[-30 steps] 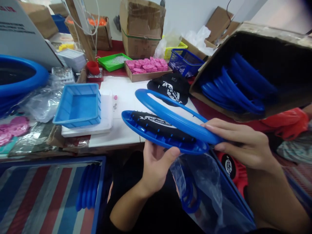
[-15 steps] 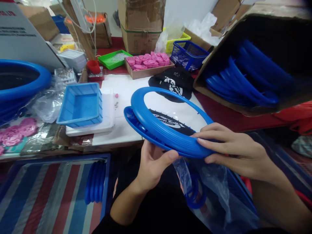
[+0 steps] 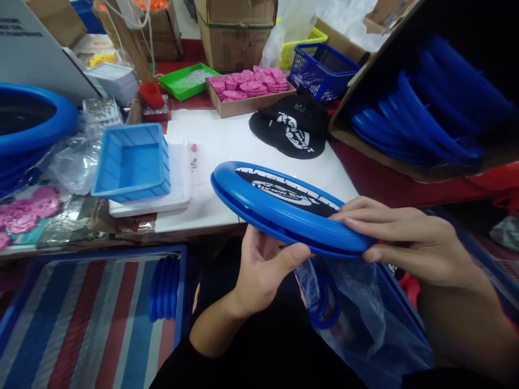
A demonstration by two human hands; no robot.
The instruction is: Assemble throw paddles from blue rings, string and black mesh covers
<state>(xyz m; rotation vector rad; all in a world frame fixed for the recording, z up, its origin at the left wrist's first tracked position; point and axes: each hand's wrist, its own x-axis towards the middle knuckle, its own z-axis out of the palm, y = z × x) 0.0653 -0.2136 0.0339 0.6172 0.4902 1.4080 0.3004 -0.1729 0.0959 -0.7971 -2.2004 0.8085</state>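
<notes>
A blue plastic ring (image 3: 259, 201) lies over a second blue ring (image 3: 233, 208). A narrow dark gap shows between them along the near side. Inside the opening is a black disc (image 3: 284, 194) printed in white with "Throw Ball". My left hand (image 3: 263, 270) grips the near edge from below, thumb in front and fingers hidden underneath. At the right end, my right hand (image 3: 409, 237) is closed on both rings, its fingers on top and thumb lower down. Several black printed discs (image 3: 300, 138) lie on the white table surface (image 3: 219, 129) beyond.
A tilted cardboard box (image 3: 405, 167) on the right holds several blue rings. At left, a light-blue bin (image 3: 132, 162) rests on a white slab. Behind stand a box of pink pieces (image 3: 251, 86), a green tray (image 3: 188, 81) and a blue basket (image 3: 324, 70). Striped cloth lines a crate (image 3: 97, 324) below.
The upper ring has come down flatter onto the lower one, narrowing the gap. The black disc now fills most of the opening. Both hands keep their hold.
</notes>
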